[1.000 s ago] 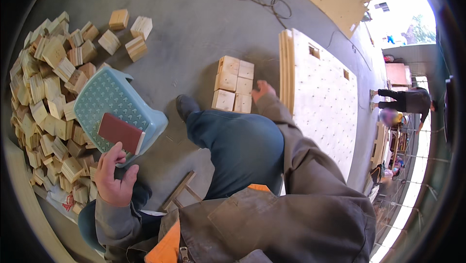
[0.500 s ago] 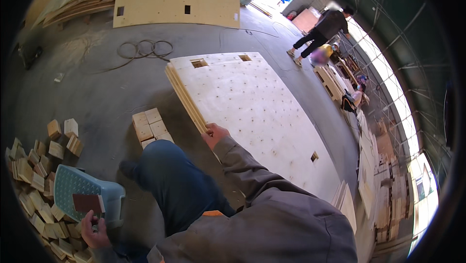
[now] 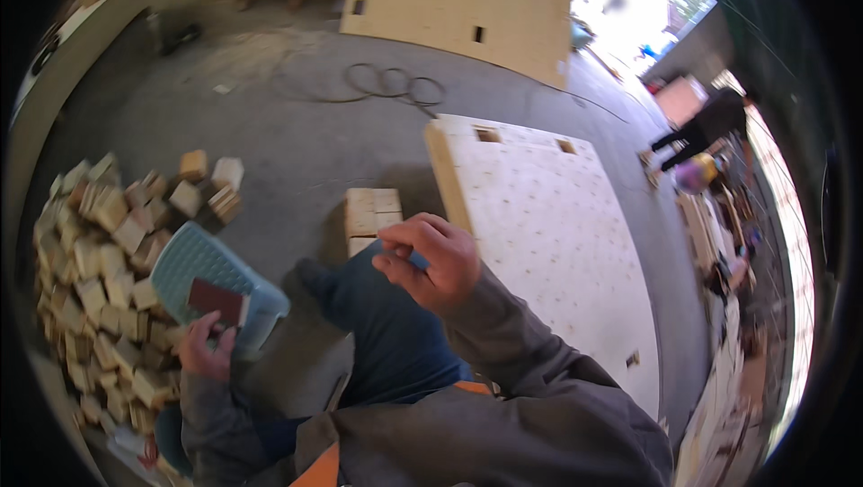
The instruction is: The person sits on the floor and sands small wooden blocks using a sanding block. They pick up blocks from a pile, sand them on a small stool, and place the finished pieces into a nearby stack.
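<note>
At the stool's (image 3: 198, 258) near edge, apparently handling maroon pad (image 3: 216, 301) with half-curled left hand (image 3: 206, 350), grip unclear, and empty, part-open right hand (image 3: 436, 262); needs firm pinching.

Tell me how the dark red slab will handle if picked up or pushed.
The dark red slab would probably stay stiff: its edges look straight. Small beside the blue stool, it's likely light. Flat and square-cornered, it should slide rather than roll.

Rectangular pad (image 3: 214, 301), maroon with a pale edge; plastic stool (image 3: 200, 256), light turquoise, its top dotted; wooden blocks (image 3: 110, 208), pale tan; plywood panel (image 3: 557, 244), whitish with scattered darker specks; trousers (image 3: 387, 316), blue; jacket (image 3: 512, 438), grey-brown with orange trim (image 3: 319, 469).
</note>
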A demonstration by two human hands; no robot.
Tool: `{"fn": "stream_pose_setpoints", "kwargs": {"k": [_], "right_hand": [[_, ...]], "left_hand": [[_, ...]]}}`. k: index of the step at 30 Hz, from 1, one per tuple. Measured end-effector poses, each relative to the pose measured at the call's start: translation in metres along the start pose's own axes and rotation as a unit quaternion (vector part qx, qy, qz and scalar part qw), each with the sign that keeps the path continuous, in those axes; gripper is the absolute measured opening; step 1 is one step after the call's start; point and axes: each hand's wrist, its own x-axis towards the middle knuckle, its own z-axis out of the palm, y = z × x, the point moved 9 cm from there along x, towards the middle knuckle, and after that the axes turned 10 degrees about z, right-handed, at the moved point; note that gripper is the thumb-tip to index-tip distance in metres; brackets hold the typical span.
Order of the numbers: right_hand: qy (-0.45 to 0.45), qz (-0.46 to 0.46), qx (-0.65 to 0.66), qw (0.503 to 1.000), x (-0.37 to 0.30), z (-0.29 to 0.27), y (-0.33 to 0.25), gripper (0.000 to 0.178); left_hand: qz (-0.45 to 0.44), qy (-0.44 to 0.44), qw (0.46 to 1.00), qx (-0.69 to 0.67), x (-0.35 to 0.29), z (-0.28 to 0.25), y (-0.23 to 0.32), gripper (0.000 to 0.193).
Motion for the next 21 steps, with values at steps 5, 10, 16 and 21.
{"fn": "stream_pose_setpoints", "kwargs": {"k": [5,10,16,21], "right_hand": [[-0.113,-0.312,0.144,0.932,-0.002,0.069,-0.162,0.024],[-0.032,-0.359,0.313,0.879,-0.03,0.108,-0.245,0.018],[-0.037,-0.346,0.375,0.859,-0.033,0.126,-0.264,0.022],[-0.047,-0.322,0.415,0.85,-0.03,0.132,-0.264,0.023]], "left_hand": [[-0.025,0.009,0.999,0.022,0.0,-0.019,-0.002,0.042],[-0.04,0.027,0.999,-0.002,-0.005,-0.016,-0.007,0.043],[-0.051,0.028,0.998,0.004,-0.006,-0.032,0.004,0.046],[-0.052,0.03,0.998,0.018,-0.011,-0.044,0.004,0.046]]}}
